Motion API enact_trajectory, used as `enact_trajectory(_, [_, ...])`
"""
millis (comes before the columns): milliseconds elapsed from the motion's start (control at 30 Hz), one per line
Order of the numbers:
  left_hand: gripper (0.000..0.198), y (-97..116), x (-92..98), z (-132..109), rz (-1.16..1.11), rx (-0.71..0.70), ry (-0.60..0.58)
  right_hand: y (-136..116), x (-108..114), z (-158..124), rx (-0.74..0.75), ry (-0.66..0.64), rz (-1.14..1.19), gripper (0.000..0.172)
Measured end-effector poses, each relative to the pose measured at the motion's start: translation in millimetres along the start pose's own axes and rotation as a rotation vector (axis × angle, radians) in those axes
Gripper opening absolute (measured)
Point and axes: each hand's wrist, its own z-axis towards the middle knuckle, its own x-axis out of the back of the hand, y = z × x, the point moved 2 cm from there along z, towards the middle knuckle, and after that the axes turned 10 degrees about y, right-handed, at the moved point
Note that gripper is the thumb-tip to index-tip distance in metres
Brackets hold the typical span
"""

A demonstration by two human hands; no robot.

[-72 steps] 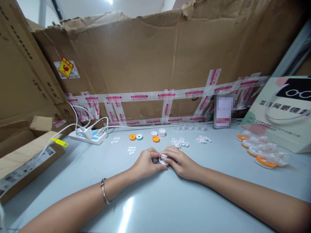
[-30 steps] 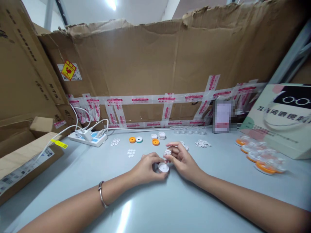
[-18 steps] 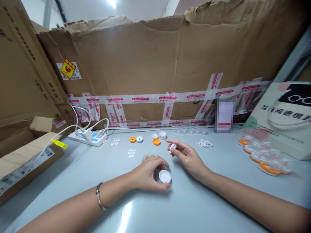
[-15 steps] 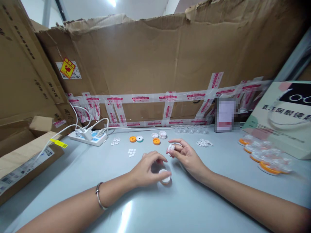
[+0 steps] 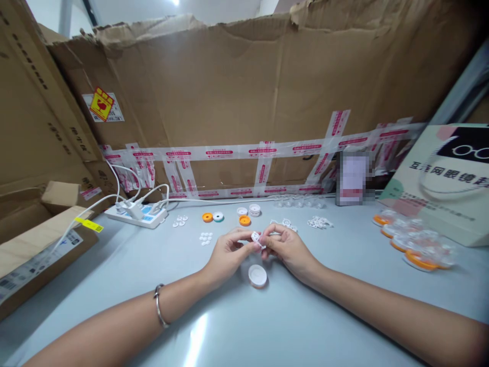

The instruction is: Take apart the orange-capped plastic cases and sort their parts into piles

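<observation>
A small white plastic piece with holes [image 5: 255,236] is pinched between the fingertips of both hands, above the middle of the table. My left hand [image 5: 228,255] grips it from the left, thumb against index finger. From the right, my right hand [image 5: 291,251] closes on its other edge; the fingers partly cover it. Just below the hands, a round white cap-like disc with an orange-tinted underside [image 5: 257,276] lies flat on the table, touched by neither hand. Behind my right hand lie a few more white pieces with holes [image 5: 287,225].
Orange rings [image 5: 245,220], white rings [image 5: 254,210] and small white discs [image 5: 206,238] lie beyond my hands. A power strip [image 5: 137,215] stands at back left. Clear-domed orange parts [image 5: 420,259] sit at right before a printed bag [image 5: 443,183]. Cardboard [image 5: 229,92] walls the back.
My left hand has left the round white disc and risen to the small white piece, which both hands now hold. My right hand has moved slightly left and down.
</observation>
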Motion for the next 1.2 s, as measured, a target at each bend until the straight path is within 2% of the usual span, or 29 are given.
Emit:
enact_trajectory(133, [0.019,1.9,0.6,0.3,-0.036,0.026,0.025,0.8,0.6,0.8,-0.017,0.032,-0.057,0.036])
enact_trajectory(200, [0.019,3.3,2.1,-0.2,0.018,-0.01,0.045,0.4,1.7,1.6,0.014,0.048,-0.085,0.033])
enact_trajectory(367, [0.018,5.6,6.7,-0.6,0.303,-0.295,0.054,-0.1,5.5,3.8,0.089,0.06,-0.125,0.026])
enact_trajectory(600, [0.02,-2.4,9.5,1.4,0.56,-0.632,-0.02,2.6,6.1,4.0,0.062,0.048,-0.167,0.028])
enact_trajectory(700, [0.02,-3.0,9.2,1.1,0.643,-0.735,-0.054,3.2,5.6,4.2,0.048,0.049,-0.195,0.029])
enact_trajectory(933, [0.015,-0.3,7.5,-1.8,0.743,-0.816,-0.081,3.0,4.6,2.2,0.008,0.057,-0.206,0.028])
enact_trajectory(1200, [0.017,-0.3,5.7,-3.3,0.759,-0.772,-0.111,4.7,5.8,2.6,0.045,0.099,-0.27,0.022])
